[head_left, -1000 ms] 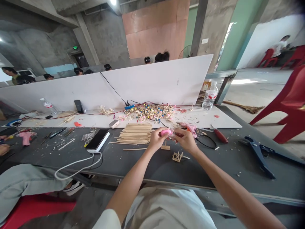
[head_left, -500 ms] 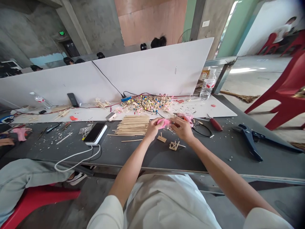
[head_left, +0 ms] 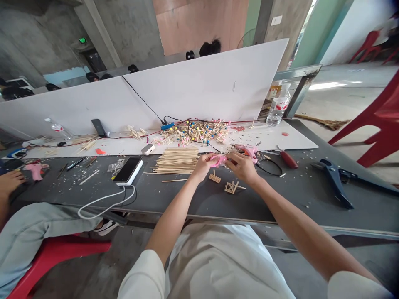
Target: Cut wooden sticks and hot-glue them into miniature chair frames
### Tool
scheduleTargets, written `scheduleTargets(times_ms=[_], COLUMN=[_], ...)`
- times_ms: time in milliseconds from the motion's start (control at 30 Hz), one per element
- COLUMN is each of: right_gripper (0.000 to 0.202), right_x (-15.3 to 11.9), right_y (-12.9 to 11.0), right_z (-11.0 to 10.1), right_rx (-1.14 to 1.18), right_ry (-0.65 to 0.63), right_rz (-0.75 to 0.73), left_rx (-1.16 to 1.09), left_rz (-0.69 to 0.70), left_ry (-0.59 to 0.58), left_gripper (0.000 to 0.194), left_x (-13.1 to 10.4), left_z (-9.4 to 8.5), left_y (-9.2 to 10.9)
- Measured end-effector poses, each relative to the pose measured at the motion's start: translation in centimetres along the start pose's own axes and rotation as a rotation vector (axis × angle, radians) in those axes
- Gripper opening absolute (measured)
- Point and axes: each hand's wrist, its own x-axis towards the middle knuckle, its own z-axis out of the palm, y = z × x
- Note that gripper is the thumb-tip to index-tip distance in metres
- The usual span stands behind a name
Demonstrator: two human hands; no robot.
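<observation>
Clock centre: the pink piece [head_left: 219,160], held above the table [head_left: 199,209]; 6 o'clock points at me.
Left hand [head_left: 202,167]: at 9 o'clock, my fingers pinching the pink piece.
Right hand [head_left: 244,167]: at 3 o'clock, my fingers bunched close at the piece's other end; whether they grip it, I cannot tell.
Pink piece: between my two hands, exact shape partly hidden by fingers.
Small slatted piece [head_left: 215,178]: near 6 o'clock, on the table, one short stick upright from it.
Stick frame [head_left: 230,188]: 5 o'clock, on the table.
Stick bundle [head_left: 176,161]: 9 o'clock, lying side by side, just beyond my left hand.
Single stick [head_left: 174,180]: 8 o'clock, apart from the bundle.
Pink glue gun [head_left: 251,153]: 3 o'clock, just past my right hand.
Red-handled tool [head_left: 289,159]: 3 o'clock, farther out.
Blue cutters [head_left: 337,185]: 3 o'clock, farthest.
Colour-tipped stick pile [head_left: 199,133]: 11 o'clock, on the white board [head_left: 296,141].
</observation>
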Motion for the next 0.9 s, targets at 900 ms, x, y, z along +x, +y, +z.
scheduleTargets(times_ms=[900], right_gripper=[0.028], right_x=[-0.1], right_y=[0.6], right_z=[-0.5], right_rx=[-0.132], right_ry=[-0.08], right_rz=[-0.108], left_rx=[-0.291], left_rz=[-0.185], left_ry=[0.038], left_gripper=[0.035], left_x=[0.6], left_z=[-0.5], left_y=[-1.3])
